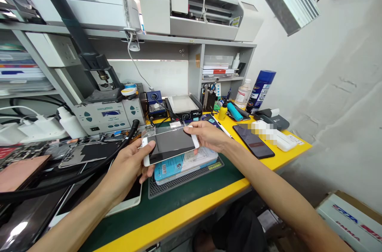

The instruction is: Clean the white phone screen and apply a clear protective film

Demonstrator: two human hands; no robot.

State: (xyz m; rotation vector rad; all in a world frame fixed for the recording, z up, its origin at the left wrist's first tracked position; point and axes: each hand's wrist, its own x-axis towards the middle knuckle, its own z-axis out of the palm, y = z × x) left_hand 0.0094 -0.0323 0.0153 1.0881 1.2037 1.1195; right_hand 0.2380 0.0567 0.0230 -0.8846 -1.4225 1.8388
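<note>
Both hands pinch the white phone [170, 148]: left hand [134, 160] has its end, thumb on the front, fingers curled under; right hand [207, 136] has the other end, thumb at the far edge, fingers below. White phone is held screen up, slightly tilted, over the blue pack [168, 169]; can't tell if they touch. All places below relative to white phone. Largest first: bench [179, 215], yellow-edged, runs under it and out to both sides. Gray shelf [195, 75] stands behind, above it. White machine [203, 27] sits on that shelf, higher up. Green mat [193, 195] lies below and in front. Carton [352, 216] is well apart, low on the right. Control box [104, 119] stands behind-left, dials and buttons on its face. Tablet [129, 203] lies front-left, partly under the left arm. Flat-topped heater [183, 105] is just behind. Mesh pad [158, 191] is below, under the blue pack. Black hose [130, 136] curves past on the left. Spray can [261, 91], blue, stands upright far right, behind. Dark phone [253, 140] lies flat to the right, white case [286, 140] beyond it, partly blurred out. Clear bottle [243, 94] is behind-right. Teal bottle [234, 112] and yellow bottle [223, 111] are behind-right too, nearer. White pen [222, 126] lies right, past the right hand.
</note>
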